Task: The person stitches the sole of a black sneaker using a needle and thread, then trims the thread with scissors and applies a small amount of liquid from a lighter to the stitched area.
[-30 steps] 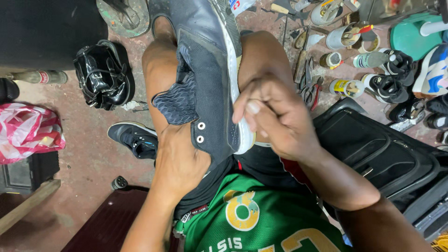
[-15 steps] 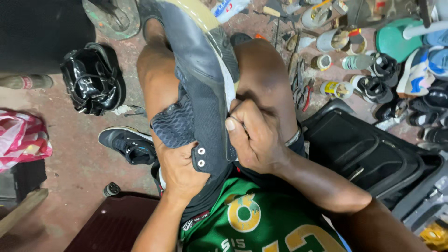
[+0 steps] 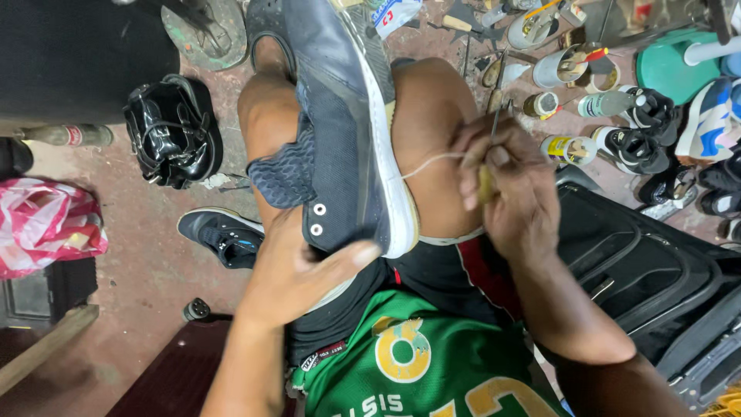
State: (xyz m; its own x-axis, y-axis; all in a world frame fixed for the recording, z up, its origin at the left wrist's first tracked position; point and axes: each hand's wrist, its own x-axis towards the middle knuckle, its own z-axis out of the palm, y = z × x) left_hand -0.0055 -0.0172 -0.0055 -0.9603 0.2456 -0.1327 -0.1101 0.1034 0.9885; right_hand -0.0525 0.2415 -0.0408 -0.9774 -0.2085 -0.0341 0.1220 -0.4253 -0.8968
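A dark blue-grey sneaker (image 3: 340, 116) with a white sole edge lies sole-side to the right across my knees. My left hand (image 3: 297, 266) grips its heel end, thumb pressed against the sole edge. My right hand (image 3: 509, 193) is to the right of the shoe, over my right knee, and holds a stitching awl (image 3: 488, 166) with a thin metal point sticking up. A pale thread (image 3: 432, 162) runs taut from the sole edge to that hand.
A second dark sneaker (image 3: 220, 235) lies on the floor at left, beside a shiny black bag (image 3: 174, 131) and a red-and-white plastic bag (image 3: 46, 224). A black suitcase (image 3: 641, 270) lies at right. Bottles, cans, tools and several shoes (image 3: 587, 100) crowd the upper right.
My right hand has pulled away from the sole edge to the right, drawing the thread out taut. The left hand stays on the heel.
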